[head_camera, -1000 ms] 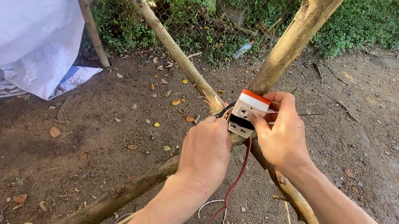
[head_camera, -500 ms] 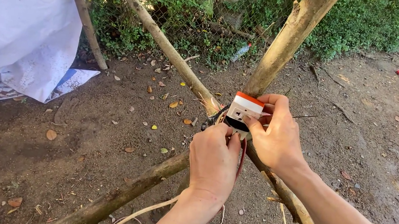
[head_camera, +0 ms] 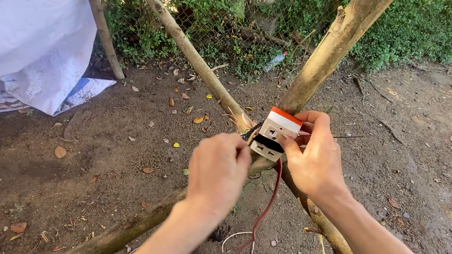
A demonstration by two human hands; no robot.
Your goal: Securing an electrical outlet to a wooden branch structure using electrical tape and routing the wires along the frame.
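Right hand [head_camera: 317, 159] gripping white-orange socket box [head_camera: 274, 133] at crossed wooden poles [head_camera: 335, 47], left hand [head_camera: 219, 168] fingers curled beside it, grip unclear, red cable [head_camera: 261, 211] hanging, white tarp [head_camera: 13, 21] & hedge [head_camera: 423, 25] behind.

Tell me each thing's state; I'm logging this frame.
Socket box: held against the crossed poles, nothing plugged in.
Right hand: gripping the socket box.
Left hand: closed, just left of the box.
Red cable: hanging slack.
Poles: crossed, leaning.
White sheet: draped.

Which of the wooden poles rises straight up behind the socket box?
The thick upright pole, rising behind the white socket box held by the right hand. The other poles run diagonally.
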